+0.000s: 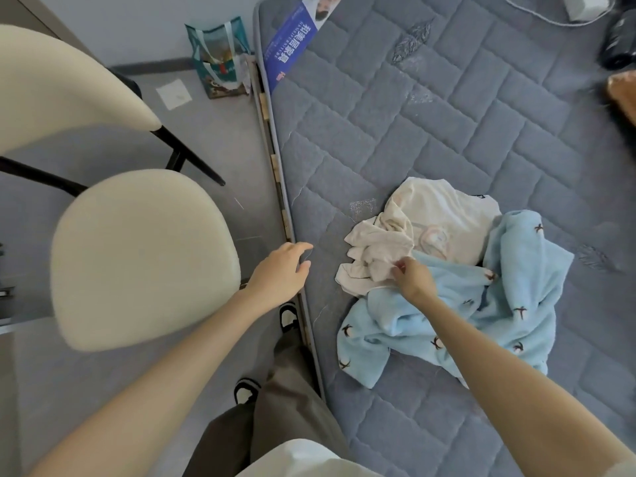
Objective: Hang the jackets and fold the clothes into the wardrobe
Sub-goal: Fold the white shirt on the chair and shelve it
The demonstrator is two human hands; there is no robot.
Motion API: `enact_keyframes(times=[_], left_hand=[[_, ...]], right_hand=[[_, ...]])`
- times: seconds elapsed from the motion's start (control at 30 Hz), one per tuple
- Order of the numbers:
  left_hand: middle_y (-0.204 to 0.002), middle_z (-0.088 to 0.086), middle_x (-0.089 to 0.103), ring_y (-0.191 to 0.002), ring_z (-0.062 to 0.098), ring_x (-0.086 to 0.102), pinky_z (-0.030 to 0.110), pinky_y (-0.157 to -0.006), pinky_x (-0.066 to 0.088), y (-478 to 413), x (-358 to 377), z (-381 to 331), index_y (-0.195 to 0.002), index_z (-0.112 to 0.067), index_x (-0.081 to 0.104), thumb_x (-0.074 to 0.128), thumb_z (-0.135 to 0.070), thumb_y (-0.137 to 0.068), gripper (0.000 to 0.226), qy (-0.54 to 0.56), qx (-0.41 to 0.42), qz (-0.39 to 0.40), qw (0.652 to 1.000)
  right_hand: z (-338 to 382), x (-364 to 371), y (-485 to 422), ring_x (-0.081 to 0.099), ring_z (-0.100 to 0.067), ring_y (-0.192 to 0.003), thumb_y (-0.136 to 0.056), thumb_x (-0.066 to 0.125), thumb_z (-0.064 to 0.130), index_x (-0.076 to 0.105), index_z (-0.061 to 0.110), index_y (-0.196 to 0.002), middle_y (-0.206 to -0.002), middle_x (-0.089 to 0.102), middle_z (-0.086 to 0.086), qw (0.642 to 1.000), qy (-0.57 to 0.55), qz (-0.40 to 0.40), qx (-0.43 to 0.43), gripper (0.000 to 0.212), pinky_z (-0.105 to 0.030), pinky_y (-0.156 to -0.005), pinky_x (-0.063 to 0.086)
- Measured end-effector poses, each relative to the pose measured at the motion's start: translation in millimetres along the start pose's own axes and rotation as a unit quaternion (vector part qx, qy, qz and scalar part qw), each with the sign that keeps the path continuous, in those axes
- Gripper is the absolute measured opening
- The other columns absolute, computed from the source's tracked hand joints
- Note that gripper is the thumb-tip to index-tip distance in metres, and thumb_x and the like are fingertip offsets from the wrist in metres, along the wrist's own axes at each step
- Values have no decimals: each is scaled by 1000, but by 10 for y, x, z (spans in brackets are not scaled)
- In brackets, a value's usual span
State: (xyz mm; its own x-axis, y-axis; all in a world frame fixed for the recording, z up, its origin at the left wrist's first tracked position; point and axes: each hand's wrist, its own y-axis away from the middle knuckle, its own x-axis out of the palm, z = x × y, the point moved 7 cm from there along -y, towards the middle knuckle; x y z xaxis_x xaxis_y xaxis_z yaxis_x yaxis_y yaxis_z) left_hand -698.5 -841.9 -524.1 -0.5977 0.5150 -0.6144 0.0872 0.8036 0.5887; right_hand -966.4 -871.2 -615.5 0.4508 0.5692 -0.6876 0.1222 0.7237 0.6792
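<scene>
My left hand (280,273) reaches toward two o'clock, fingers loosely spread. My right hand (414,278) stretches toward ten o'clock, fingertips pinching the cream garment (444,215). Both forearms are bare.

Two garments are borne by a grey-blue quilted mattress (447,125). A cream garment (444,208) is pinched by the right hand (414,280) at its near edge and is spread beyond the grip. A light blue garment (523,280) with small dark birds is heaped under and right of the grip, touching the cream one. A blue printed label (292,46) is laid far beyond, leftward.
</scene>
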Motion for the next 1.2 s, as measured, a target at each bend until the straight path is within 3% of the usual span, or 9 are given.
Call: enact_keyframes(times=[0.1, 0.2, 0.4, 0.5, 0.67, 0.73, 0.87, 1.03, 1.2], left_hand=[[-139, 2, 47, -105, 15, 54, 31, -90, 42, 52, -138, -73, -142, -21, 41, 41, -25, -101, 41, 23, 11, -18, 1000], [-138, -1, 48, -103, 10, 51, 27, -91, 40, 152, -364, -150, -143, -23, 40, 43, -26, -101, 43, 57, 24, -52, 997], [-144, -5, 43, -113, 7, 49, 21, -96, 33, 554, -983, -281, -148, -32, 29, 55, -29, -96, 58, 118, 72, -123, 983], [-148, -6, 37, -133, 8, 37, 26, -106, 30, 846, -1346, -286, -149, -38, 23, 63, -32, -91, 70, 150, 104, -152, 971], [-147, -20, 31, -127, -10, 30, 21, -102, 29, 1419, -1994, -294, -149, -42, 18, 71, -42, -83, 85, 191, 152, -207, 947], [-142, -20, 42, -126, -4, 40, 18, -99, 36, 1667, -2252, -253, -143, -41, 32, 71, -42, -82, 73, 220, 151, -243, 933], [-91, -24, 62, -91, 5, 61, 7, -65, 40, 2262, -2753, 11, -93, -41, 56, 64, -34, -88, 12, 209, 120, -336, 911], [-79, -28, 65, -74, -5, 58, 10, -61, 40, 3227, -3351, 393, -75, -42, 61, 59, -29, -91, 21, 201, 106, -416, 881], [-78, 7, 69, -64, 4, 53, 20, -57, 39, 4041, -3723, 613, -81, -10, 72, 60, -28, -92, 24, 218, 96, -457, 857]], right_hand=[[415, -267, 239, 59, -29, -82, -99, 49, 17, 62, 4, -96, -87, 65, -11, 991, -87, -35, -95, 19, -38, -72, 44], [885, -561, 603, 52, -15, -70, -98, 52, 13, 66, 6, -91, -79, 61, -3, 970, -147, -30, -193, 17, -23, -66, 41], [1714, -1260, 1336, 58, -6, -89, -98, 54, 17, 70, 9, -100, -97, 68, 1, 924, -227, 3, -308, 17, -9, -76, 42], [2120, -1584, 1686, 62, -7, -94, -99, 52, 21, 69, 17, -105, -102, 70, 5, 899, -267, 17, -347, 19, -16, -82, 48], [2881, -1846, 2355, 63, -15, -97, -100, 50, 19, 70, 19, -107, -106, 71, -1, 850, -320, 62, -414, 21, -34, -88, 49], [3164, -1838, 2647, 62, -21, -97, -99, 51, 22, 69, 14, -110, -108, 69, -9, 826, -346, 106, -433, 22, -41, -87, 48], [3656, -1760, 3186, 59, -21, -95, -95, 54, 30, 71, 17, -106, -105, 68, -9, 798, -350, 142, -469, 24, -40, -82, 46], [4142, -1607, 3583, 55, -15, -84, -101, 48, 23, 66, 18, -99, -91, 65, 2, 820, -306, 51, -481, 19, -38, -79, 45], [4672, -1344, 4076, 57, -9, -83, -100, 47, 21, 63, 16, -99, -92, 64, 6, 811, -244, 4, -532, 17, -23, -76, 45]])
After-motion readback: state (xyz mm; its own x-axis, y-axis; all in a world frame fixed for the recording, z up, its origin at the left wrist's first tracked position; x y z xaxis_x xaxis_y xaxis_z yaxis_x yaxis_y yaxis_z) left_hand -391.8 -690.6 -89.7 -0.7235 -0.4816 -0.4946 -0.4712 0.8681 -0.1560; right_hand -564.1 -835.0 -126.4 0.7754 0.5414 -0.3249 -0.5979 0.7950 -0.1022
